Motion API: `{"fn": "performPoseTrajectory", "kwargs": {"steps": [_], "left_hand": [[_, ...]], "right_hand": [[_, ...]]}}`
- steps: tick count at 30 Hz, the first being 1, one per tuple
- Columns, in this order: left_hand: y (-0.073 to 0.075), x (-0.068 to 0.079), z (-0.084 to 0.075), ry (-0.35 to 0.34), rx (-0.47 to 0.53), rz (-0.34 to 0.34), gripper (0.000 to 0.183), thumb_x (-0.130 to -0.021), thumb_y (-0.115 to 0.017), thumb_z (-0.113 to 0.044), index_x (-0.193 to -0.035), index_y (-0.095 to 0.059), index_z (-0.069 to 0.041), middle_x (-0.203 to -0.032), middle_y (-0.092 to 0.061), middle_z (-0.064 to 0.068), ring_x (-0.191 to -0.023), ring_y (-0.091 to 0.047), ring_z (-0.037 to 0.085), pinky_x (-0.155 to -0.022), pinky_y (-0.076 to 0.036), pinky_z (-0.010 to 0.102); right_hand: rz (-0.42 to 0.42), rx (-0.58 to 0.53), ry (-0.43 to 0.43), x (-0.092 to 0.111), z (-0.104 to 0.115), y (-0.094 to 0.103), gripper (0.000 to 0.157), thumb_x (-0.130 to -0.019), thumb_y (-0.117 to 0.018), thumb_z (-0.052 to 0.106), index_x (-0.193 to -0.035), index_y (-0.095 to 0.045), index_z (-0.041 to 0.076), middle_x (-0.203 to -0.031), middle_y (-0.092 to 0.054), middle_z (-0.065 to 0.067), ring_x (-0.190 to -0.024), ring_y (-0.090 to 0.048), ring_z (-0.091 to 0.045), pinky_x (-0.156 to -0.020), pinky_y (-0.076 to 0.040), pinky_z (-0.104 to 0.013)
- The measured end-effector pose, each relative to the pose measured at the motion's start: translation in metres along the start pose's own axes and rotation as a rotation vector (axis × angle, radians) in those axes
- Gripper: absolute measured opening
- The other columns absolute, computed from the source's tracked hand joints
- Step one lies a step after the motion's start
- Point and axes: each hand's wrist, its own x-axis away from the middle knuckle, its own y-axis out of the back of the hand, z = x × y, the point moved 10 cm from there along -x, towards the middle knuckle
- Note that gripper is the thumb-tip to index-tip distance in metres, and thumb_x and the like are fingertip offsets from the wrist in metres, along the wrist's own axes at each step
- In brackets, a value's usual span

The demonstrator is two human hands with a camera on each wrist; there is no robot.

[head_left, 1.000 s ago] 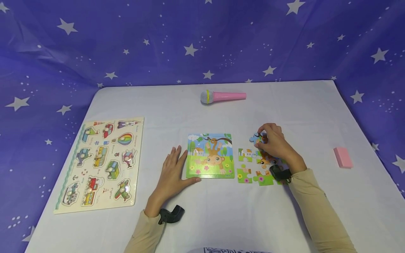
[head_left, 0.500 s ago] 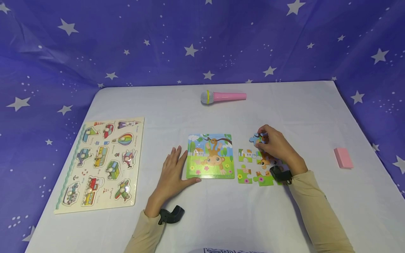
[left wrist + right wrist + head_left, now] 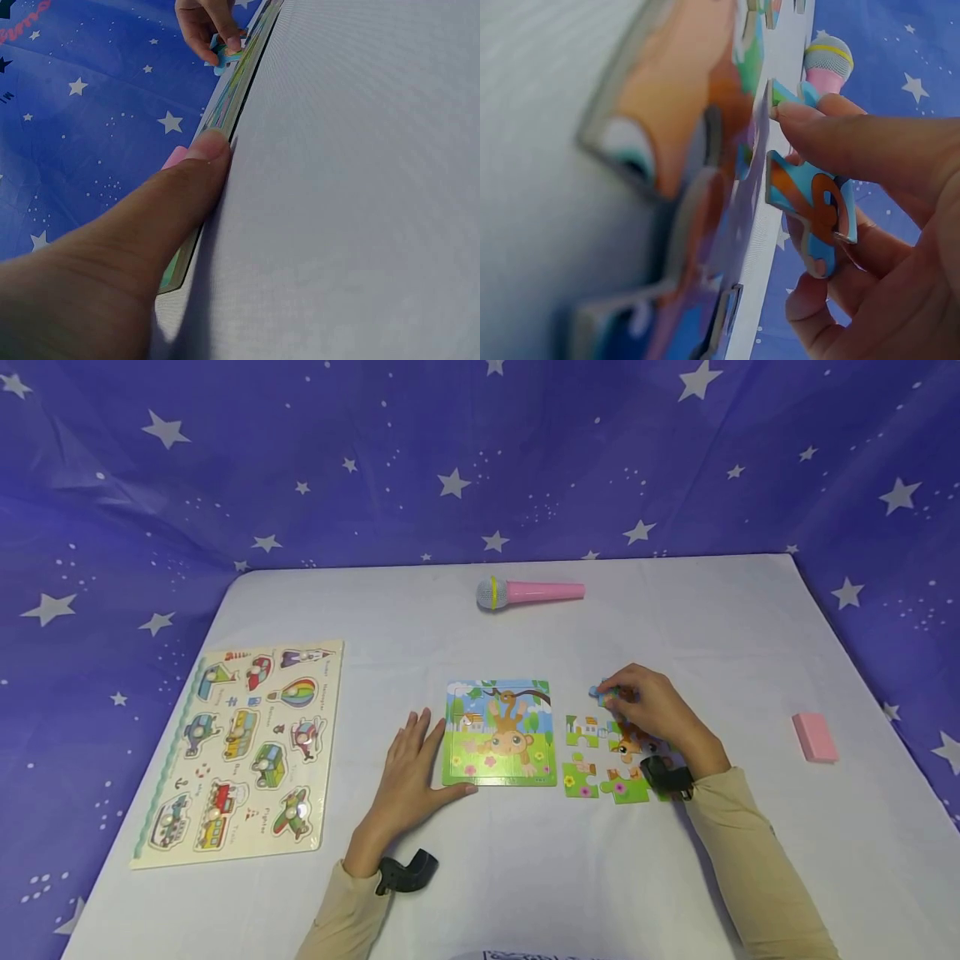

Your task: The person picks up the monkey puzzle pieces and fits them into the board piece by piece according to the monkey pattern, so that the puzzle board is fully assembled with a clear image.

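Blue Piece in a Light Pinch

Far left on the bench [image 3: 510,860], the board [image 3: 318,760] is lying flat. Beside it the left hand [image 3: 408,768] is resting with fingers spread, gripping nothing, its thumb touching the frame [image 3: 510,781] at the near edge. The frame is looking stiff and light, likely to slide if nudged; I'd hold it by its rim. Beyond it, the microphone [image 3: 532,592] is lying on its side. Just right of the frame, loose pieces [image 3: 585,783] are sitting; at their far side, the right hand [image 3: 652,706] is pinching the blue piece [image 3: 806,184]. Its thumb is hiding part, so I can't tell whether a second is tucked behind. It's looking thin, smooth, probably weakest at the knobs; the flat faces seem the safest hold. Far right, the block [image 3: 815,737] is lying alone.
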Motion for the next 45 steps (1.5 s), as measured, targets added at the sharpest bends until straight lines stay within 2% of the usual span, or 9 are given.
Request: {"fn": "performPoseTrajectory", "kwargs": {"steps": [13,24,33,39,45], "left_hand": [[-0.001,0.000,0.001,-0.006,-0.009,-0.006,0.101,-0.065,-0.069,-0.059,-0.142,-0.028,-0.008,-0.152,-0.015,0.013,-0.142,-0.004,0.027,-0.115,-0.006,0.045],[-0.001,0.000,0.000,-0.005,0.004,-0.002,0.101,-0.065,-0.069,-0.059,-0.142,-0.028,-0.008,-0.153,-0.014,0.013,-0.142,-0.003,0.027,-0.115,-0.006,0.045],[-0.001,0.000,0.000,-0.003,0.000,0.001,0.100,-0.066,-0.070,-0.058,-0.142,-0.029,-0.007,-0.152,-0.015,0.013,-0.142,-0.003,0.028,-0.115,-0.005,0.045],[-0.001,-0.001,-0.002,0.002,0.006,0.009,0.099,-0.067,-0.069,-0.057,-0.142,-0.029,-0.007,-0.152,-0.014,0.013,-0.142,-0.003,0.028,-0.115,-0.005,0.045],[0.001,0.000,0.000,0.004,-0.004,0.007,0.099,-0.066,-0.070,-0.057,-0.142,-0.029,-0.007,-0.152,-0.014,0.013,-0.142,-0.004,0.028,-0.115,-0.006,0.045]], "right_hand": [[-0.004,0.016,-0.001,-0.001,0.001,0.000,0.019,-0.083,-0.063,0.006,-0.102,-0.067,0.007,-0.092,-0.060,-0.005,-0.072,-0.048,-0.015,-0.063,-0.043,-0.027],[-0.012,0.009,-0.014,0.001,0.002,0.001,0.019,-0.082,-0.064,0.005,-0.101,-0.067,0.007,-0.095,-0.062,-0.008,-0.074,-0.049,-0.017,-0.066,-0.043,-0.029],[0.009,-0.044,0.039,-0.011,0.035,-0.001,0.019,-0.083,-0.064,0.008,-0.101,-0.068,0.009,-0.096,-0.063,-0.004,-0.073,-0.048,-0.015,-0.063,-0.041,-0.026],[0.062,-0.072,0.075,-0.030,0.058,-0.017,0.021,-0.083,-0.064,0.009,-0.104,-0.066,0.010,-0.100,-0.063,-0.005,-0.073,-0.048,-0.016,-0.062,-0.043,-0.027],[0.109,-0.114,0.084,-0.049,0.078,-0.041,0.022,-0.082,-0.065,0.008,-0.104,-0.065,0.009,-0.108,-0.063,-0.007,-0.091,-0.055,-0.019,-0.080,-0.047,-0.034]]}}
